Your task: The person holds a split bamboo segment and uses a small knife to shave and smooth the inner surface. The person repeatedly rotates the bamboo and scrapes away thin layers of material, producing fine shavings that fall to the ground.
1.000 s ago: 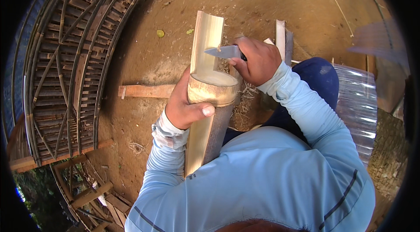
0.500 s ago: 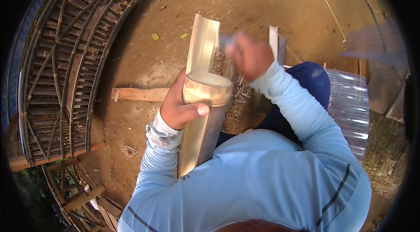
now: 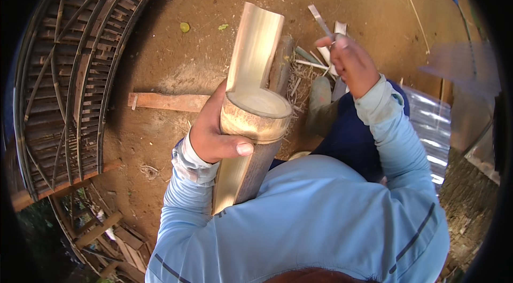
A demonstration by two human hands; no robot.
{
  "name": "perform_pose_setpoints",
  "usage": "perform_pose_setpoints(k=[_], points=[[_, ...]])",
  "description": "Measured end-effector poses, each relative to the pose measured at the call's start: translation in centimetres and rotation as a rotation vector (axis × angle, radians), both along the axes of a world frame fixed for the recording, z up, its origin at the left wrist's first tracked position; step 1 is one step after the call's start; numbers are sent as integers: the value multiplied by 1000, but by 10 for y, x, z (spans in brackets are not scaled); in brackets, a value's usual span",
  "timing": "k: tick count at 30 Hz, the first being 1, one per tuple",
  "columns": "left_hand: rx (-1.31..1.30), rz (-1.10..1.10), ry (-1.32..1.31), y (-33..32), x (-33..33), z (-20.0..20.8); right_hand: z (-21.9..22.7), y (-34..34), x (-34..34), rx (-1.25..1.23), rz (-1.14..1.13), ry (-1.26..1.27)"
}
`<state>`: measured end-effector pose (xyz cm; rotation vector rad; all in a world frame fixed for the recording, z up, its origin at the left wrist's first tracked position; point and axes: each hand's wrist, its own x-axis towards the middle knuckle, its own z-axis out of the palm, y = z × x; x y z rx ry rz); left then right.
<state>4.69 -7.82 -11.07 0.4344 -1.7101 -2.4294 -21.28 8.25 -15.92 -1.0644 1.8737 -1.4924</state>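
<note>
A cut bamboo section [image 3: 259,128] stands tilted against my body, its top opened into a trough and a pale node wall showing at the middle. My left hand [image 3: 214,128] grips it around the node from the left side, thumb across the front. To the right, apart from the bamboo, my right hand [image 3: 354,67] is closed around a knife [image 3: 320,20]. The narrow grey blade points up and to the left; its handle is hidden in my fingers.
A slatted bamboo frame [image 3: 91,69] curves along the left. A wooden plank [image 3: 171,102] lies on the dirt beside my left hand. Bamboo strips [image 3: 315,61] and shavings lie beyond my boot [image 3: 319,96]. Clear corrugated sheeting [image 3: 430,123] is at the right.
My right hand has swung right, away from the bamboo's edge, with the knife in it. My left hand keeps its hold; the bamboo's upper end leans slightly further right.
</note>
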Motion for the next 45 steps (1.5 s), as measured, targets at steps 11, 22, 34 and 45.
perform_pose_setpoints(k=[11,22,34,45], points=[[-31,46,-20,-1,-1,-5,20,-21,60,-37,215,595],[-22,43,-12,2,-1,1,7,-15,65,-29,166,687],[-73,56,-3,6,0,4,7,-23,73,25,73,692],[-72,69,-27,10,-2,9,7,-14,76,-13,134,592]])
